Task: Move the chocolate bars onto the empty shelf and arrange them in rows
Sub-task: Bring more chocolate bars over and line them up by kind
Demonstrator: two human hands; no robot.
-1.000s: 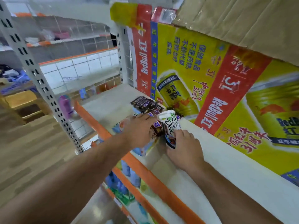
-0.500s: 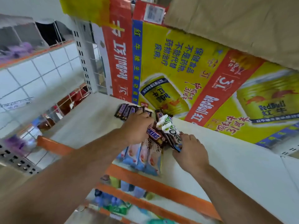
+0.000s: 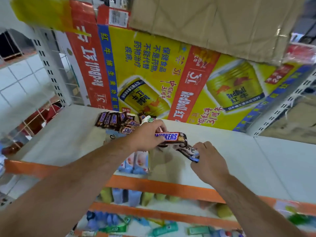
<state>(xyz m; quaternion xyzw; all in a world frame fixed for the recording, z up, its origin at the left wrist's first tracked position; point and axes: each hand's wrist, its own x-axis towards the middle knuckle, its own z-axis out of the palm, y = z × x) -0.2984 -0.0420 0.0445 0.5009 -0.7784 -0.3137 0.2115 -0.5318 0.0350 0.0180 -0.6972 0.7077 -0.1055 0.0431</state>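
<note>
My left hand [image 3: 147, 136] grips a brown Snickers bar [image 3: 172, 138] and holds it just above the white shelf [image 3: 239, 159]. To its right my right hand [image 3: 207, 161] pinches a dark Dove bar [image 3: 188, 151] that lies on the shelf under the Snickers bar's end. Several more Snickers bars [image 3: 113, 119] lie in a loose row and pile at the back of the shelf, by the yellow carton. Light blue and pink bars [image 3: 136, 161] lie near the shelf's front edge, partly hidden by my left forearm.
A yellow and red Red Bull carton [image 3: 171, 74] forms the back wall, with brown cardboard [image 3: 213, 23] above it. An orange rail [image 3: 153, 185] edges the shelf front. Lower shelves hold mixed packets [image 3: 119, 195]. White perforated uprights [image 3: 49, 69] stand at the left and right.
My left hand has lifted one Snickers bar out of the pile and carried it right. My right hand now pinches a single Dove bar lying flat. The view has swung left and closer.
</note>
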